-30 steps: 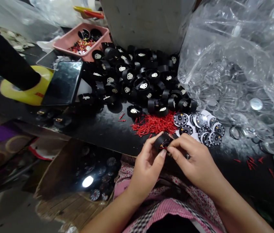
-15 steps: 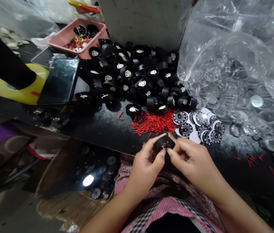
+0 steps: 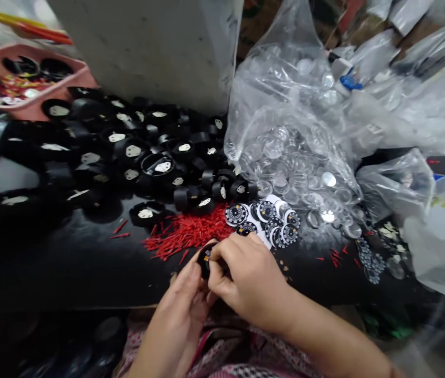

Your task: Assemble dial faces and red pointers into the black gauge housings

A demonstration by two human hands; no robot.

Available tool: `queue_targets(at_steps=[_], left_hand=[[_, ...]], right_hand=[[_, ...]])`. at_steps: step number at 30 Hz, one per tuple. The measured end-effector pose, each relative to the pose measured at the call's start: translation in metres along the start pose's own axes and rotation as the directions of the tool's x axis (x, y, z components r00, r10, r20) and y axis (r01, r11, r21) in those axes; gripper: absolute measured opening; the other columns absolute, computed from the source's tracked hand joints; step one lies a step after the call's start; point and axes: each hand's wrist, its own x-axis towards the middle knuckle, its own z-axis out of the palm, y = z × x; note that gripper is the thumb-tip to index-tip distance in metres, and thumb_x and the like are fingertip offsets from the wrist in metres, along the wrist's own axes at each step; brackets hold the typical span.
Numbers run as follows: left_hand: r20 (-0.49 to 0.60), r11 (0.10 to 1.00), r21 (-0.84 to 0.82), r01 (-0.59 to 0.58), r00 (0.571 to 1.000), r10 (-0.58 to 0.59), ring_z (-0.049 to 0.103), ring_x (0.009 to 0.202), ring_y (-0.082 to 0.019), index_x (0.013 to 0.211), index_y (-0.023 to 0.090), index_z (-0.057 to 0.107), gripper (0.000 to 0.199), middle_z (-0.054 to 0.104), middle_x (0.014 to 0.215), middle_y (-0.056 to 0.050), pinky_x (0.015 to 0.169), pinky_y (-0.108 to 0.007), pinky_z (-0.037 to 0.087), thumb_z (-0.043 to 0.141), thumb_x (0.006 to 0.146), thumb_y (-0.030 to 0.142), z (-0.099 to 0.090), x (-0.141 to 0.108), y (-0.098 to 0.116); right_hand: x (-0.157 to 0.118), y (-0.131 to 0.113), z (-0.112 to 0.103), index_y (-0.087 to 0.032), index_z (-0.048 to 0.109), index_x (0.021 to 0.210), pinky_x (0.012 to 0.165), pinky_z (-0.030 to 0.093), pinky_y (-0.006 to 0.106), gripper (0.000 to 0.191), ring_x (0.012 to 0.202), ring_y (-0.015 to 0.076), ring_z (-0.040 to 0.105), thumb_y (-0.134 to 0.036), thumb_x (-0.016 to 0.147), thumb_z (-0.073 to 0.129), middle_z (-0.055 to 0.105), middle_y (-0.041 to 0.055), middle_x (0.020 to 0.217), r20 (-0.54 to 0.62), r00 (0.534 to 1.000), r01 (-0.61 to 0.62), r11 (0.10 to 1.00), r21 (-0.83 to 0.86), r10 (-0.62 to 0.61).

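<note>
A round black case with a dial (image 3: 205,259) is held in my left hand (image 3: 185,299), near the table's front edge. My right hand (image 3: 246,278) has its fingers pinched together over the dial's face; whatever sits between the fingertips is hidden. Just beyond my hands lies a heap of small red pointers (image 3: 191,228). Right of that heap, black-and-white printed dials (image 3: 281,226) overlap one another. Many black round cases (image 3: 157,165) with pale metal pieces inside are piled behind the red heap.
Clear round covers (image 3: 293,168) spill from a large plastic bag at the right. A pink basket (image 3: 35,107) with small coloured parts stands at the far left. Behind the cases rises a grey block (image 3: 151,52). Loose red pointers (image 3: 336,257) lie to the right.
The view has swung to the right, bringing more plastic bags into sight. My right hand has moved over the dial, and the case in my left hand is tilted differently.
</note>
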Motion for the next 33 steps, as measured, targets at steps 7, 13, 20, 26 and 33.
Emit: queue_targets(at_steps=[7, 13, 20, 26, 33], left_hand=[[0.044, 0.998, -0.024, -0.056, 0.997, 0.057, 0.058, 0.127, -0.032, 0.125, 0.026, 0.067, 0.048, 0.070, 0.129, -0.007, 0.106, -0.042, 0.050, 0.071, 0.082, 0.046, -0.004, 0.013, -0.012], [0.107, 0.997, -0.035, -0.073, 0.991, 0.076, 0.062, 0.123, -0.027, 0.129, 0.029, 0.064, 0.046, 0.066, 0.134, -0.004, 0.106, -0.036, 0.049, 0.069, 0.086, 0.042, -0.010, 0.021, -0.020], [0.085, 0.985, -0.149, -0.089, 0.991, 0.103, 0.067, 0.115, -0.027, 0.121, 0.025, 0.069, 0.041, 0.071, 0.126, -0.007, 0.101, -0.038, 0.053, 0.071, 0.084, 0.040, -0.005, 0.021, -0.015], [0.229, 0.956, -0.292, 0.027, 0.972, 0.042, 0.073, 0.098, -0.025, 0.107, 0.021, 0.074, 0.033, 0.077, 0.108, -0.010, 0.089, -0.038, 0.058, 0.063, 0.089, 0.046, 0.006, 0.015, -0.007], [0.228, 0.981, -0.040, -0.191, 0.954, 0.195, 0.062, 0.123, -0.024, 0.123, 0.030, 0.068, 0.035, 0.066, 0.134, -0.004, 0.104, -0.037, 0.050, 0.068, 0.088, 0.032, 0.000, 0.008, -0.008]], right_hand=[[0.018, 0.069, -0.035, -0.020, 0.068, 0.091, 0.076, 0.047, 0.030, 0.020, 0.082, 0.0160, 0.065, -0.026, 0.097, 0.050, 0.072, 0.0037, 0.090, -0.006, 0.948, -0.316, 0.942, 0.110, 0.318], [0.045, 0.152, -0.043, -0.011, 0.064, 0.117, 0.096, 0.043, 0.053, 0.036, 0.108, 0.0347, 0.062, -0.021, 0.083, 0.063, 0.065, 0.0210, 0.118, -0.154, 0.860, -0.507, 0.850, -0.143, 0.487], [0.028, 0.144, -0.047, -0.014, 0.067, 0.114, 0.089, 0.049, 0.046, 0.032, 0.099, 0.0265, 0.062, -0.021, 0.085, 0.056, 0.065, 0.0138, 0.107, -0.221, 0.872, -0.459, 0.887, -0.056, 0.437], [-0.004, 0.057, -0.034, -0.027, 0.070, 0.116, 0.071, 0.054, 0.034, 0.026, 0.072, 0.0157, 0.061, -0.029, 0.093, 0.059, 0.067, 0.0023, 0.088, 0.032, 0.966, -0.240, 0.852, 0.465, 0.255], [-0.008, 0.010, -0.008, -0.025, 0.068, 0.116, 0.086, 0.050, 0.037, 0.025, 0.102, 0.0205, 0.059, -0.025, 0.097, 0.053, 0.058, 0.0088, 0.110, 0.008, 0.995, -0.092, 0.928, 0.360, 0.096]])
